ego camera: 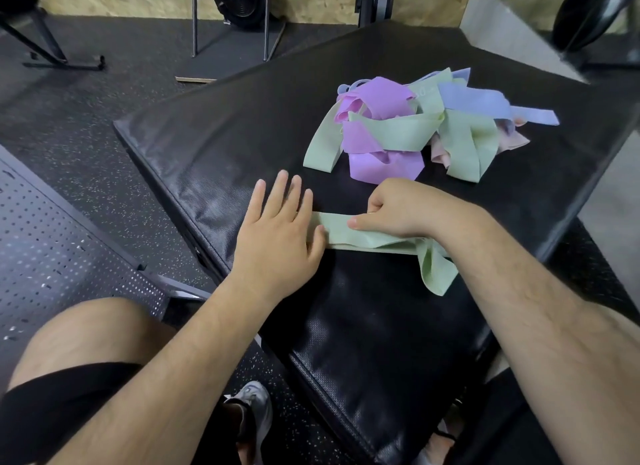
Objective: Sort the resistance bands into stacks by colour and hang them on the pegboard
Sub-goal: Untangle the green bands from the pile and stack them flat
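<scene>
The left hand (pixel 277 229) is lying flat with fingers straight, pressing one end of a green band (pixel 346 234) onto the black padded surface (pixel 242 135). The right hand (pixel 398 208) is pinching the same band, whose loose end is drooping at 4 o'clock. A tangled pile of bands (pixel 415 121) in purple, green, blue and pink is sitting at 1 o'clock, just beyond the right knuckles. The pegboard (pixel 52 250) is showing at 8 o'clock and a shoe (pixel 256 405) at 6 o'clock.
</scene>
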The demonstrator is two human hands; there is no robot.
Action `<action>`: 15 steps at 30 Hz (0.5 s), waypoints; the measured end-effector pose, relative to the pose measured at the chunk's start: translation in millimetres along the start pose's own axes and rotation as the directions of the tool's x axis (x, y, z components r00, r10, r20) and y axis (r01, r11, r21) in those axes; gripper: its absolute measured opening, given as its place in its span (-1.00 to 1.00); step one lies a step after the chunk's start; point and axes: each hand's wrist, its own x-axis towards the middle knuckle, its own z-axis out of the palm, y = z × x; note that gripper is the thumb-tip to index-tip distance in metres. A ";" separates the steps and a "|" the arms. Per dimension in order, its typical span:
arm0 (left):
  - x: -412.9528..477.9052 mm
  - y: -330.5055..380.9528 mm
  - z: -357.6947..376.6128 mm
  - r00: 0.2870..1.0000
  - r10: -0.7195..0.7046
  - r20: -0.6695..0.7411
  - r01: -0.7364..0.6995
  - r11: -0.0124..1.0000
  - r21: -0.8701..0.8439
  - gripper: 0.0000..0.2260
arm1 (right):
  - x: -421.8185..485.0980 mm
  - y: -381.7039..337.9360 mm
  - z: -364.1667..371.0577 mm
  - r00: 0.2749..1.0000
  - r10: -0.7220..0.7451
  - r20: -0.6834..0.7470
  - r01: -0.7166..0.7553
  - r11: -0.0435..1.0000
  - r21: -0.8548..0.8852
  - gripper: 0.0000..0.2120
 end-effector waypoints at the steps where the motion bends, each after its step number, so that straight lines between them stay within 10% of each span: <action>1: 3.2 4.2 -2.0 0.999 0.036 -0.018 -0.036 0.999 0.020 -0.45 | 0.1 -0.5 0.2 1.000 -0.001 -0.001 0.001 1.000 -0.009 -0.53; 15: 5.5 24.7 10.1 0.967 0.084 0.241 -0.023 0.969 -0.246 -0.16 | -15.6 29.9 -26.6 0.999 -0.024 0.045 0.023 1.000 0.013 -0.72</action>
